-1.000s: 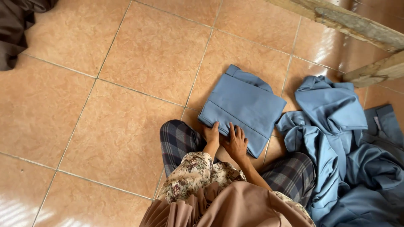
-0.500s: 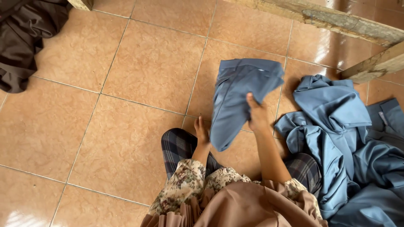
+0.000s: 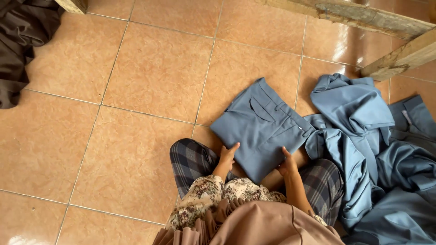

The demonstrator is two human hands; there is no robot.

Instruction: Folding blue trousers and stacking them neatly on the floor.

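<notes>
The person sits on the tiled floor (image 3: 150, 77) with legs crossed in plaid trousers (image 3: 193, 159).

Item in hand: one pair of blue-grey trousers (image 3: 261, 129), folded into a compact, roughly square bundle. It lies flat on the floor just in front of the knees, waistband and back pocket facing up, near edge overlapping the lap.

Hand state:
- Left hand (image 3: 227, 154): fingers spread flat, pressing the near left corner of the bundle. No closed grasp.
- Right hand (image 3: 288, 164): palm and fingers resting on the near right edge, thumb on top. Whether the fingers curl under the edge cannot be determined.

Progress, as judged from the layout:
- This one piece appears fully folded; edges are aligned and no leg hangs loose.
- No stack of finished pieces is visible.
- A heap of blue-grey garments (image 3: 377, 154) lies unfolded and crumpled on the person's right, touching the folded bundle. This makes up most of the remaining work.
- A dark brown cloth (image 3: 18, 50) lies bunched at the far left, well apart, untouched.

Wooden beams (image 3: 363, 20) cross the upper right corner.
</notes>
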